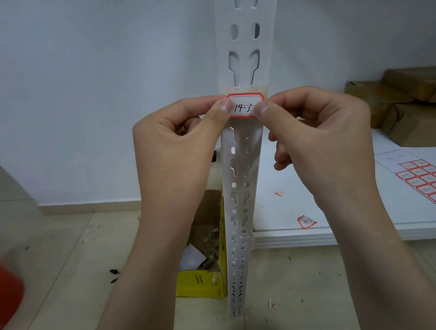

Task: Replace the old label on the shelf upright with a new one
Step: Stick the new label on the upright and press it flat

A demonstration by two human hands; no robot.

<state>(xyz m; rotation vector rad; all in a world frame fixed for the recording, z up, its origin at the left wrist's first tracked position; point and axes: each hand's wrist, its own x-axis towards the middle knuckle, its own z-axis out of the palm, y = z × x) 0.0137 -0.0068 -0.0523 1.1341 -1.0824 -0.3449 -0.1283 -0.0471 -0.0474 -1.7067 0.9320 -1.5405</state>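
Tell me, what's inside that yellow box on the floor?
The yellow box is open. Inside show white paper and brownish scraps. The left hand and the upright cover the rest.

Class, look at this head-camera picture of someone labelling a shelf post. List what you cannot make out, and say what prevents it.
- Red-bordered white paper label: both ends hidden by the left hand and right hand thumbs; only "14-3" shows.
- Red-bordered sticker sheet on the white shelf board: writing too small, cut by right edge.
- Red object: blurred, cut by left edge.
- Loose red-bordered sticker: writing too small.
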